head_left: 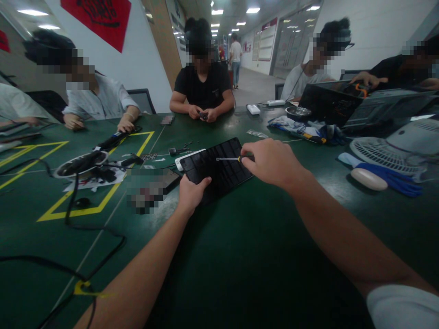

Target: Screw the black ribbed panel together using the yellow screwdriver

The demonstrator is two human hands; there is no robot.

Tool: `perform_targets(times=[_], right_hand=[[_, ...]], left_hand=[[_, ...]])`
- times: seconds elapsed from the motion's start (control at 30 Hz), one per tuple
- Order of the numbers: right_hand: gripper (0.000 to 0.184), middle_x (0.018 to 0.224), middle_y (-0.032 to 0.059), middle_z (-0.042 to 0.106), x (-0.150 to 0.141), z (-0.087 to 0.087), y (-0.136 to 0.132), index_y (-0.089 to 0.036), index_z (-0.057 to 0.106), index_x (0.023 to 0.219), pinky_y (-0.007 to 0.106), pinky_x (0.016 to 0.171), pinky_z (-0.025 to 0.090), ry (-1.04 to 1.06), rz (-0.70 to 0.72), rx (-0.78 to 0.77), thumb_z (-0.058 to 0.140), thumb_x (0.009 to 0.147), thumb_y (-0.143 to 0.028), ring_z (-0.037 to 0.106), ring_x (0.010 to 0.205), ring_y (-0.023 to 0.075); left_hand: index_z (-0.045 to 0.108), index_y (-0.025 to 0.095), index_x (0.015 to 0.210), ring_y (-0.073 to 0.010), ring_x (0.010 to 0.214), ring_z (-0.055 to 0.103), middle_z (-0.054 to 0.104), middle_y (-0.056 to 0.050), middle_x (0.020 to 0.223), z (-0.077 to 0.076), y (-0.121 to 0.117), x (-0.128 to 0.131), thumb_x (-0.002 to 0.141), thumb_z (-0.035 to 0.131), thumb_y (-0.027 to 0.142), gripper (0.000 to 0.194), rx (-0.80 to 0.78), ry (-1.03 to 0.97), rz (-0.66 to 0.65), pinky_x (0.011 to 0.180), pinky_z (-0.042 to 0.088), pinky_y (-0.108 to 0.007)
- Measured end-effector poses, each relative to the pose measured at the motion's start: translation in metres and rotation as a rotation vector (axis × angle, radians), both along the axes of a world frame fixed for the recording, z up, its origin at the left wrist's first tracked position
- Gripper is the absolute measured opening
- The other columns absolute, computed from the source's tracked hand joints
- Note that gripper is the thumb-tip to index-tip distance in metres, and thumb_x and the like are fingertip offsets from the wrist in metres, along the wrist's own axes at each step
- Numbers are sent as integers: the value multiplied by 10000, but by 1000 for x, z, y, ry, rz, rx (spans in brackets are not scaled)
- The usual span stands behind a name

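A flat black rectangular panel [219,171], about tablet size with grid-like lines on its face, is held tilted above the green table [226,256]. My left hand [192,194] is closed on its near left edge, thumb on top and fingers hidden beneath. My right hand [272,162] is closed around the handle of a screwdriver [229,159]. Its handle is black and yellow, and its thin metal shaft points left over the panel's face. Whether the tip touches the panel, I cannot tell. Behind the panel's left corner lies a white power strip [187,160].
Black cables [73,219] run over the table's left side, near a partly blurred dark device [156,189]. To the right are a white fan [384,153], blue gloves [399,180] and a metal bowl [298,113]. Several people sit around the table; one opposite [203,89] handles a small item.
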State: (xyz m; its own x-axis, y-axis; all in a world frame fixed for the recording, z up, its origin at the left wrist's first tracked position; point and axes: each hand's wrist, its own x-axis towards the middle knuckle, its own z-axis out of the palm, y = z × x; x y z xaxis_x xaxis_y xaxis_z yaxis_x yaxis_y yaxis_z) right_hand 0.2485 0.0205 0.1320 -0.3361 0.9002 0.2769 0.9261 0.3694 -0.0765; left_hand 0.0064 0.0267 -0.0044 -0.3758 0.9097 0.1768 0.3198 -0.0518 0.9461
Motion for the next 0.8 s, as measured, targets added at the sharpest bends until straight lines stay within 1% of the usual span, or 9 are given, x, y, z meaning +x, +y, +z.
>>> perform_targets(times=[0.1,0.17,0.23,0.3,0.43,0.63,0.8], right_hand=[[286,989,86,802,3,-1,1,-280,798,1152,379,720,437,36,41,-12,590,967,-346,706,914,296],[260,1000,85,799,4,-2,3,-274,802,1129,379,728,440,35,65,-7,654,923,-332,703,922,296],[290,1031,87,796,6,-4,4,-262,804,1132,376,731,443,26,80,17,703,861,-275,701,934,293],[318,1057,86,792,6,-5,6,-261,812,1129,374,731,445,26,84,46,695,836,-220,699,938,286],[297,1070,84,790,4,-4,5,-270,842,1093,379,726,452,48,56,64,668,857,-223,700,939,282],[310,1097,99,799,2,1,1,-269,861,1117,393,748,477,51,30,47,652,888,-275,702,976,298],[321,1093,101,804,2,0,2,-272,863,1130,395,765,486,47,18,40,651,889,-292,701,965,291]], left_hand=[[725,168,1093,-303,1043,754,793,-110,1114,-1,1,0,706,869,238,418,6,-1,-4,1010,599,-491],[720,174,1104,-302,1051,754,793,-108,1123,-1,0,0,704,870,232,432,5,-17,-6,1007,602,-488],[713,176,1107,-304,1049,756,793,-107,1121,0,0,1,701,874,233,441,-6,-28,-4,1003,604,-489],[708,178,1102,-302,1037,758,793,-104,1105,1,-1,1,701,874,235,437,-18,-30,1,996,608,-490],[710,174,1084,-296,1028,755,794,-96,1084,2,-1,2,703,868,231,417,-12,-10,3,994,607,-478],[708,173,1098,-295,1018,756,796,-93,1085,0,0,0,704,869,247,432,-10,-1,-4,990,603,-475],[709,180,1106,-296,1036,759,794,-97,1098,0,-1,-1,701,877,253,445,-1,-17,-7,1018,594,-489]])
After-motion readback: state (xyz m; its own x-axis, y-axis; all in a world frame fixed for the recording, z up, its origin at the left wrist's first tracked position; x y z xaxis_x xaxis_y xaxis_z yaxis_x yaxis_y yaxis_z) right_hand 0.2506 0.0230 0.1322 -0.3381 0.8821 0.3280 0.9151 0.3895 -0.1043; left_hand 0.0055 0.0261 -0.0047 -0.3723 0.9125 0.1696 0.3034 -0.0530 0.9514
